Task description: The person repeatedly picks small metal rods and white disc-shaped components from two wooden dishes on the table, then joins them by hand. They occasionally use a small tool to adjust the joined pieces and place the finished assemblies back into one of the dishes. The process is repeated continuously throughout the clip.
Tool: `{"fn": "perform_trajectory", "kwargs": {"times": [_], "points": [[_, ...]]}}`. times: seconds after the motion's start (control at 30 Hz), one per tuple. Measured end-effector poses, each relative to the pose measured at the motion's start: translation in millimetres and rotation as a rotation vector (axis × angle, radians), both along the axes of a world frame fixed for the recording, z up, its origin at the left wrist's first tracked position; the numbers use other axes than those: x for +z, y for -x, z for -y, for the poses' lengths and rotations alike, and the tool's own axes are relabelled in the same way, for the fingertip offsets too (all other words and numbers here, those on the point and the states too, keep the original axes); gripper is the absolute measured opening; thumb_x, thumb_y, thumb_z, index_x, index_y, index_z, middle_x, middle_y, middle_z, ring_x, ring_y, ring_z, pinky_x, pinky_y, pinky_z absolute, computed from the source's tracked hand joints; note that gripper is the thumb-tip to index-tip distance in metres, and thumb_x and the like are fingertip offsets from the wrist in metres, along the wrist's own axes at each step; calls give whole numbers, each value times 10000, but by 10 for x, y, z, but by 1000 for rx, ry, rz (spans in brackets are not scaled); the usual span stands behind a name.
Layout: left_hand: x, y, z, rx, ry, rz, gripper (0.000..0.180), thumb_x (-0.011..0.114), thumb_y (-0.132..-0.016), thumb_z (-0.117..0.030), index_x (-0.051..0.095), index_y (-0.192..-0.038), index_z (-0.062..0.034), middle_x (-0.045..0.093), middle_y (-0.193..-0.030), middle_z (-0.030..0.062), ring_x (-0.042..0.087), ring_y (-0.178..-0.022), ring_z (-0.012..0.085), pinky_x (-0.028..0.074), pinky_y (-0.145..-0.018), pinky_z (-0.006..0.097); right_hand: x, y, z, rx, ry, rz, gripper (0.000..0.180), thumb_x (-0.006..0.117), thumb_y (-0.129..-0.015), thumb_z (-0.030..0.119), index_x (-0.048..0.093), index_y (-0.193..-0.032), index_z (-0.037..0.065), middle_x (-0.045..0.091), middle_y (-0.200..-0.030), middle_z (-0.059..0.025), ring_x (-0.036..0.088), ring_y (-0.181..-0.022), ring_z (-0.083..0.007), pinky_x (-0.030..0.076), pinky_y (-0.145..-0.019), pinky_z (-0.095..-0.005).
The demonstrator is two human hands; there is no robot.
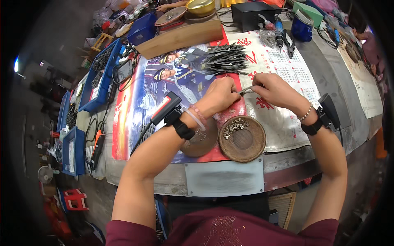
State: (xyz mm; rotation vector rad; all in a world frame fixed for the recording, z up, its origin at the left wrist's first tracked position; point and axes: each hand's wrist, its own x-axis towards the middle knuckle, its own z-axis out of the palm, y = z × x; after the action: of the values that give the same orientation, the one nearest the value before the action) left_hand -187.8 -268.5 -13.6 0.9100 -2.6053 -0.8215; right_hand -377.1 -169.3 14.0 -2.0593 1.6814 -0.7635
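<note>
My left hand (223, 93) and my right hand (274, 90) meet over the middle of the table, fingers closed in a pinch. Between their fingertips is a short, thin greyish strip (246, 91), its ends hidden by my fingers. Just beyond my hands lies a loose pile of thin dark strips (225, 59). Closer to me sits a round brown wooden dish (242, 151) with small shiny metal bits (234, 128) along its far left side. A second round dish (199, 145) is partly covered by my left wrist.
Printed poster sheets (287, 106) cover the tabletop. A wooden board (180, 39) stands on edge behind the pile. At the far right are pliers (290, 45), a blue handheld tool (279, 30) and a blue jar (303, 26). Blue bins (74, 151) line the left side.
</note>
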Motion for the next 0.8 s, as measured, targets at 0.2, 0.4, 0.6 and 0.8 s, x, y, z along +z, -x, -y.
{"fn": "perform_trajectory", "kwargs": {"times": [0.2,0.4,0.6,0.8], "points": [[336,-393,-113,229,-154,-258,204,722,-782,-166,620,-797,10,620,-748,74,579,-703,124,466,-629,279,72,-331,29,-20,28,-16,154,615,-826,122,580,-857,-25,593,-752,-185,583,-710,-354,468,-649,-404],[698,-1299,-824,185,-579,-648,274,593,-876,-12,546,-1138,50,612,-889,31,578,-784,97,467,-707,212,98,-1106,-283,359,34,-102,167,577,-795,89,543,-943,18,567,-930,-180,581,-864,-386,484,-744,-448],[646,-2007,-1768,318,-950,-767,317,533,-937,-24,497,-1240,60,586,-1021,74,626,-850,151,508,-777,263,-1,-1565,-267,393,108,-372,176,628,-805,138,529,-896,23,556,-909,-151,565,-894,-339,432,-746,-424],[472,-2383,-2281,359,-1036,-815,321,491,-967,-56,457,-1274,33,601,-860,53,591,-779,107,484,-708,241,-41,-1659,-146,336,59,-476,146,605,-743,91,559,-862,20,589,-822,-174,588,-784,-378,459,-708,-458]]}}
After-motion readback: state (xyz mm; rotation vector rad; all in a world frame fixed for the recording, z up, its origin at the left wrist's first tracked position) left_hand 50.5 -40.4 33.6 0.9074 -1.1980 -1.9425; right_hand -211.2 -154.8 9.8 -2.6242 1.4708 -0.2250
